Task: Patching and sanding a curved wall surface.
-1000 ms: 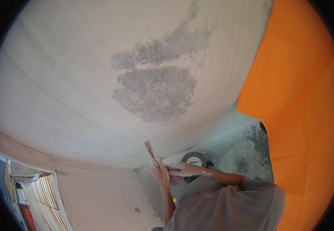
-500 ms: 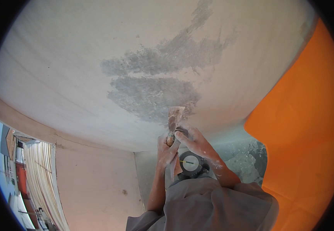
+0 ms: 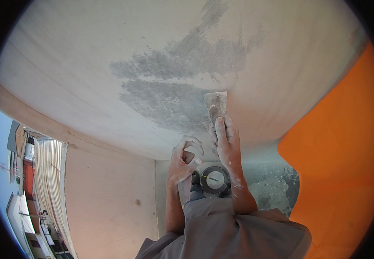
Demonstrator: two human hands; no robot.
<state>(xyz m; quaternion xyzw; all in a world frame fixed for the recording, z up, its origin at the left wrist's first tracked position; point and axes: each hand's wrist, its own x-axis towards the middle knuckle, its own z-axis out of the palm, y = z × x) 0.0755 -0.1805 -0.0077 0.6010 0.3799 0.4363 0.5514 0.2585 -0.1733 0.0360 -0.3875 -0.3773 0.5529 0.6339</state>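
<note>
A dusty putty knife (image 3: 216,102) with a broad, flared blade is in my right hand (image 3: 228,146), the thumb laid along it. Its blade edge is at the wall (image 3: 87,103), by the right side of a rough grey scraped patch (image 3: 165,103). Lower and to the left, my left hand (image 3: 183,159) is open, its fingers curved and a gap between them and the thumb. White dust coats both hands. Below the left palm shows a pale strip (image 3: 184,187); whether the hand touches it I cannot tell.
A round black-rimmed container (image 3: 215,179) with a pale top stands below my hands. Orange sheeting (image 3: 333,159) hangs at the right. A low pinkish wall (image 3: 109,185) runs along the left, with buildings beyond. The floor (image 3: 273,190) is spattered white.
Both hands were together at the putty knife; they have come apart. My right hand has carried the knife up and right along the wall, while the left has let go and opened.
</note>
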